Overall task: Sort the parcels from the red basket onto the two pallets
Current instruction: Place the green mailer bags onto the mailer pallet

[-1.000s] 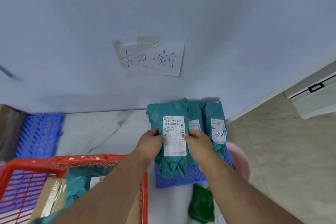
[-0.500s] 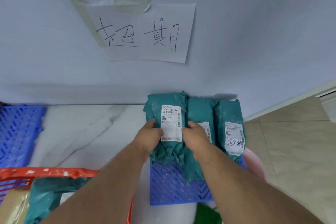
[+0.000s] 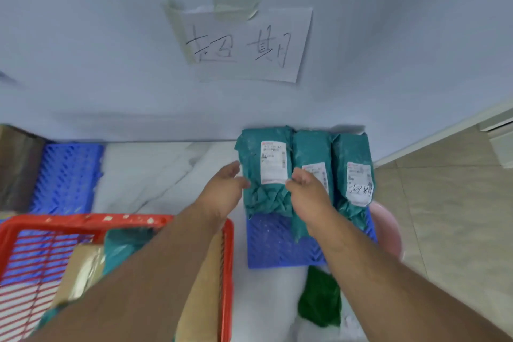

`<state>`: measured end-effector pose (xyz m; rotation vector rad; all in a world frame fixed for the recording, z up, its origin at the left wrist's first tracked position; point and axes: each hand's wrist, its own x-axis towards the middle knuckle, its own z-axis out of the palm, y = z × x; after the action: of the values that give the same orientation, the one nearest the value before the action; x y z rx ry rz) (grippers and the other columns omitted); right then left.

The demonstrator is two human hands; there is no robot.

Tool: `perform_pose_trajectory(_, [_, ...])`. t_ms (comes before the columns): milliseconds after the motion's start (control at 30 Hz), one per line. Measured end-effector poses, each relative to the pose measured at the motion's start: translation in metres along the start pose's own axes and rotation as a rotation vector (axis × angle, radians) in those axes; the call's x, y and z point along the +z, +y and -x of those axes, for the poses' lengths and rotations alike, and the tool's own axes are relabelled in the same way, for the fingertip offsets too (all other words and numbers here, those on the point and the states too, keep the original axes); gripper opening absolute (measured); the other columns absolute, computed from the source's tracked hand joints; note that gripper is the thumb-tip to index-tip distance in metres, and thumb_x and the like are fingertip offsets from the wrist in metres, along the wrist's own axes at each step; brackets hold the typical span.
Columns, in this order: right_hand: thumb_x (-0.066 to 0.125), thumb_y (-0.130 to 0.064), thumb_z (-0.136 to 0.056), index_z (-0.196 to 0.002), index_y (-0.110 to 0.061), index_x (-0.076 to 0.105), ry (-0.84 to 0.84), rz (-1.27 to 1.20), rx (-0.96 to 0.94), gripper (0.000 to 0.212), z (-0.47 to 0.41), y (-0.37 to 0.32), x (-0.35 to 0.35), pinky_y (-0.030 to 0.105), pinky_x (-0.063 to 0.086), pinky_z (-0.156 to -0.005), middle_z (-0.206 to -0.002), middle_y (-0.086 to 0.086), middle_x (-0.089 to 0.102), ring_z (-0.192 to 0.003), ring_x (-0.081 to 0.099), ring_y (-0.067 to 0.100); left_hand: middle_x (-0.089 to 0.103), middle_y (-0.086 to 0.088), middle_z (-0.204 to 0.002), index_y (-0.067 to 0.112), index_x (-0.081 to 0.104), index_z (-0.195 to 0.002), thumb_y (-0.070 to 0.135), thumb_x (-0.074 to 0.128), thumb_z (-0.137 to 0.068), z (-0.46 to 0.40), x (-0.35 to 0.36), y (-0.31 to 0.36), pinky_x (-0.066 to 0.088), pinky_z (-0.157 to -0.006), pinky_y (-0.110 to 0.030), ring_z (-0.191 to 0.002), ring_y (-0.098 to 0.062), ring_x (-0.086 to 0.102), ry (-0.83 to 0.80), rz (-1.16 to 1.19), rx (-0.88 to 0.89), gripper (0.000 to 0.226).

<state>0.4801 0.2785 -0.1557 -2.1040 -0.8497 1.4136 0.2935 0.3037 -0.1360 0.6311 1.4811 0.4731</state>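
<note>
Head view: pink tub (image 3: pixel 388 230) beside right pallet (image 3: pixel 277 244).

The print on the white label (image 3: pixel 273 162) of the leftmost teal parcel (image 3: pixel 265 175) is too blurred to read. The right hand (image 3: pixel 308 191) covers much of the middle parcel (image 3: pixel 312 153) and its label. Left of that parcel row, the red basket (image 3: pixel 83 222) is cut off by the left and bottom edges, and the left forearm hides part of its contents. The pink, perhaps round, object (image 3: pixel 387 228) right of the blue pallet (image 3: pixel 280 244) is mostly hidden.
</note>
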Motion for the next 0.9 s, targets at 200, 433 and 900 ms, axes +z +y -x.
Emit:
perform_pose_trajectory(200, [0.057,-0.014,-0.102,-0.131,0.009,0.048,-0.018,0.009,-0.079,0.038,0.097,-0.012,0.030,0.062,0.051,-0.103,-0.139,0.030,0.052,-0.118,0.060,0.049,0.052,0.004,-0.153,0.020,0.050,-0.152,0.002,0.059,-0.100,0.092,-0.096,-0.009,0.047,-0.114,-0.044,-0.118,-0.011,0.059,0.094,0.167,0.107,0.055])
perform_pose_trajectory(433, [0.063,-0.023,-0.104,-0.145,-0.022,0.062,-0.165,-0.019,-0.056,0.042,0.195,0.011,0.117,0.044,0.048,-0.117,-0.139,-0.010,0.067,-0.129,0.063,0.015,0.067,0.006,-0.121,0.015,0.055,-0.144,-0.003,0.057,-0.100,0.175,-0.240,-0.083,0.053,-0.099,-0.041,-0.109,-0.014,0.065,0.301,0.260,0.068,0.047])
perform_pose_trajectory(900, [0.058,-0.021,-0.102,-0.100,-0.022,0.073,-0.234,0.078,0.255,0.015,0.287,0.073,0.230,0.022,0.053,-0.053,-0.097,-0.004,0.082,-0.070,0.075,0.008,0.063,-0.003,-0.130,0.022,0.060,-0.139,0.009,0.061,-0.100,0.214,-0.320,-0.186,0.053,-0.102,-0.042,-0.123,-0.026,0.059,0.271,0.148,-0.182,0.041])
